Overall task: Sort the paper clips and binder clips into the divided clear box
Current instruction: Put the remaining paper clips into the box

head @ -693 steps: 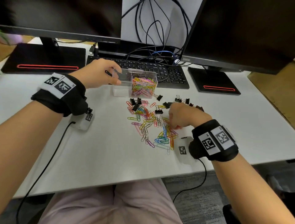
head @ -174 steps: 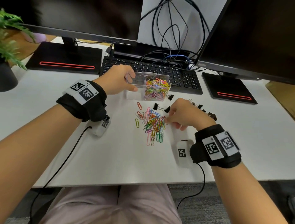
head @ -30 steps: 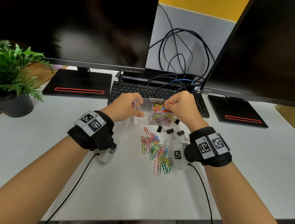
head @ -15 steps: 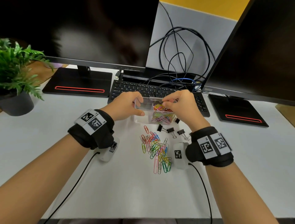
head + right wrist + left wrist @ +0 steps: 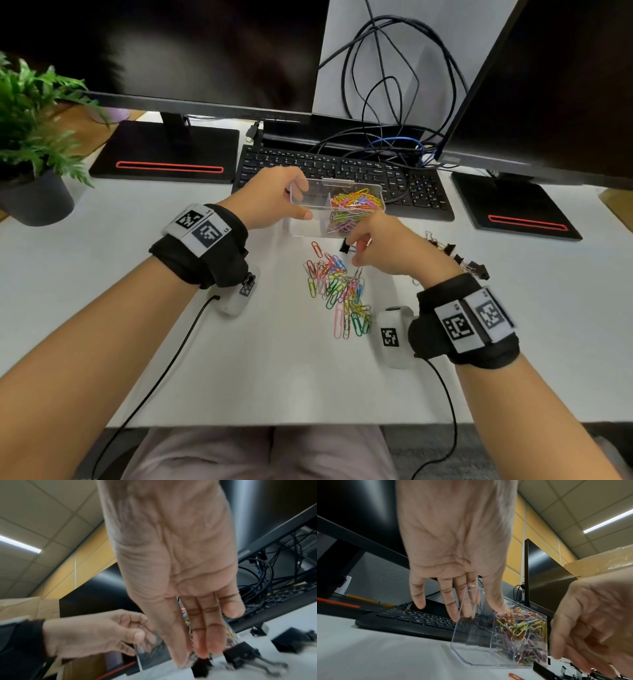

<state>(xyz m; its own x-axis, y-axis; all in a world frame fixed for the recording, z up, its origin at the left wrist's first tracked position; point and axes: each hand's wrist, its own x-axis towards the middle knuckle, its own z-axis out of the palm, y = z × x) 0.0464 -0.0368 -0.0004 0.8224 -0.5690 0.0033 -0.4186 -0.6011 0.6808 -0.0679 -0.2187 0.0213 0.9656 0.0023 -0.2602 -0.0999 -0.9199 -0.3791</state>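
The clear divided box (image 5: 308, 221) stands in front of the keyboard. Its right compartment is heaped with coloured paper clips (image 5: 354, 205); the left one looks bare. My left hand (image 5: 291, 198) grips the box's left end, thumb on the near wall (image 5: 471, 635), fingers over the far rim. My right hand (image 5: 356, 251) is low beside the box with fingers straight; its fingertips (image 5: 197, 653) are at a black binder clip (image 5: 200, 665) on the table. Loose paper clips (image 5: 339, 294) lie in a pile nearer me. More binder clips (image 5: 459, 257) lie to the right.
A black keyboard (image 5: 342, 171) lies right behind the box, under two monitors with black bases (image 5: 164, 154). Tangled cables (image 5: 387, 102) hang at the back. A potted plant (image 5: 30, 137) stands at the far left. Thin black wrist cables (image 5: 164, 359) trail off the table's front edge.
My right hand has come down from over the box's right compartment to the table beside the box, at a binder clip. My left hand keeps its hold on the box.
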